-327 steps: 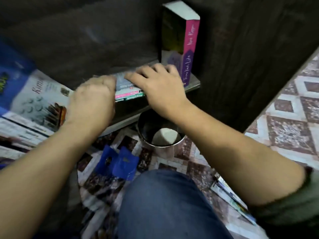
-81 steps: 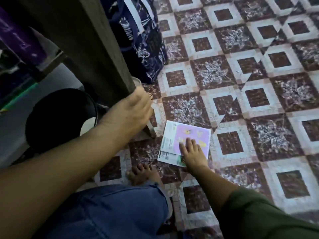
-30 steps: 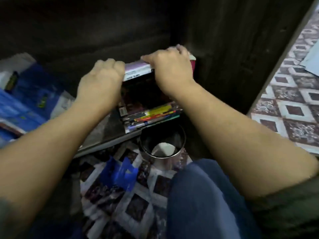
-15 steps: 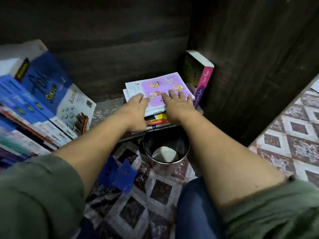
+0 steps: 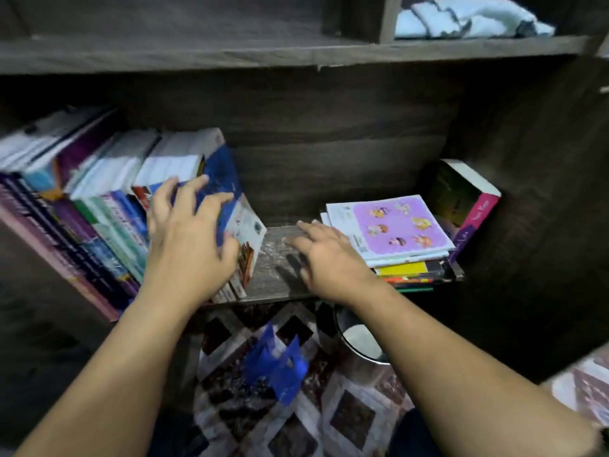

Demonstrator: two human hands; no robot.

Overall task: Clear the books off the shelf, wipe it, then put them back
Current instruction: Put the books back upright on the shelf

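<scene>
Head view, seemingly close, facing shelf [image 5: 273, 275]

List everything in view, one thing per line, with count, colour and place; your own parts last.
leaning books: one row, blue, purple, green and white, shelf's left part
flat stack: one, lilac cover on top, shelf's right part
upright book: one, pink spine, far right of shelf
shelf: one, dark wood, bare strip mid-way
cloth: one, pale blue, upper shelf
metal bin: one, silvery, floor below
blue scrap: one, floor
left hand: fingers spread on leaning books
right hand: flat on bare shelf
</scene>
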